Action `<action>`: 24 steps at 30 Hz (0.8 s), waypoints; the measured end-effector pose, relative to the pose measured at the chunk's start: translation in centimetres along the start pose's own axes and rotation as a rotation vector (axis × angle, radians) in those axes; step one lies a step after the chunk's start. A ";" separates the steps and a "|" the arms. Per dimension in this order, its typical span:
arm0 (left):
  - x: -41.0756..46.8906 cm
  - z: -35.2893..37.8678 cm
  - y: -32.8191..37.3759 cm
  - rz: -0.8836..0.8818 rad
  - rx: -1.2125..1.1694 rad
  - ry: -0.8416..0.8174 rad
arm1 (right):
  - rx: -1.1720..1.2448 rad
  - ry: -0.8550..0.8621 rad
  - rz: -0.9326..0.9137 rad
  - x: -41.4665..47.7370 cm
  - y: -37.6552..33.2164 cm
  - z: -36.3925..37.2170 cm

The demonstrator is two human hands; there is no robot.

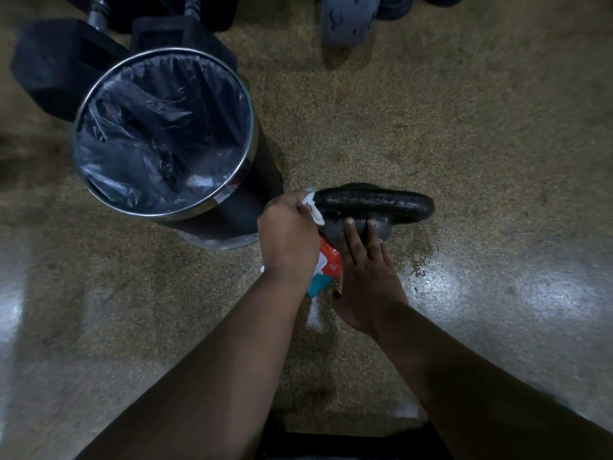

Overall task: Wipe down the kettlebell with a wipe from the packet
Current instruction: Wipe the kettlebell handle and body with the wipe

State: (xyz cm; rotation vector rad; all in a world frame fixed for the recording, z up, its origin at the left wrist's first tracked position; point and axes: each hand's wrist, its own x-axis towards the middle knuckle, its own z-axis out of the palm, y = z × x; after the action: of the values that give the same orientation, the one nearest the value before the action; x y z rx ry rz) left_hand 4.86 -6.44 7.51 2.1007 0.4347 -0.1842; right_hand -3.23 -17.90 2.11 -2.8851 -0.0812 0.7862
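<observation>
At about ten o'clock from the middle of the view stands a round bin [162, 127] with a metal rim and a loose plastic liner, open at the top; it sits just beside the work, probably so a used wipe can be dropped in without reaching far. Behind it, toward eleven o'clock, dark dumbbells [63, 68] lie on the speckled floor [464, 144]. Moving right, the left hand [287, 234] is curled closed around a white wipe [313, 207], pressing it against the near end of the handle of the kettlebell [374, 202], which stands on the floor just right of centre, close against the bin's base. The fist-like hold looks meant to wrap the wipe round the bar so it rubs on several sides at once. Below and between the two hands, at roughly six o'clock from the kettlebell, lies the wipes packet [326, 270], orange-red and teal, mostly hidden by the wrists and kept within easy reach. Next comes the right hand [368, 270], flat and open with fingers spread, holding nothing; its fingertips [350, 224] rest on the kettlebell's body under the handle, seemingly to steady the weight against the rubbing. Judging from this, the wiping is under way on the handle, with the body still to be covered.
</observation>
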 end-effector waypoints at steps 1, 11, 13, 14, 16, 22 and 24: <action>-0.3 0.0 0.1 0.013 0.000 0.010 | -0.003 0.001 0.001 0.0 0.0 0.0; -0.5 -0.1 0.2 0.077 0.015 -0.011 | -0.006 -0.011 -0.002 -0.1 -0.1 -0.2; -0.5 -0.1 0.0 0.094 0.028 -0.001 | -0.003 -0.012 0.000 -0.1 0.0 -0.2; -0.2 -0.1 0.0 0.094 0.036 -0.003 | -0.003 -0.012 -0.001 0.0 0.0 -0.2; 0.1 0.0 0.0 0.077 0.051 -0.010 | -0.002 -0.011 -0.006 -0.1 0.0 -0.3; -0.7 0.1 -0.2 0.148 0.062 0.029 | 0.004 0.005 -0.007 -0.1 -0.1 -0.1; -0.3 0.2 -0.2 0.146 0.097 0.024 | 0.007 0.001 -0.004 0.0 -0.1 -0.1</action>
State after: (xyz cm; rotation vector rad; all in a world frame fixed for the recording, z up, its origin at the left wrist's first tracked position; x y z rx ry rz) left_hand 4.55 -6.57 7.32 2.2220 0.2893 -0.0967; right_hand -3.16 -17.81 2.22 -2.8774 -0.0843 0.7828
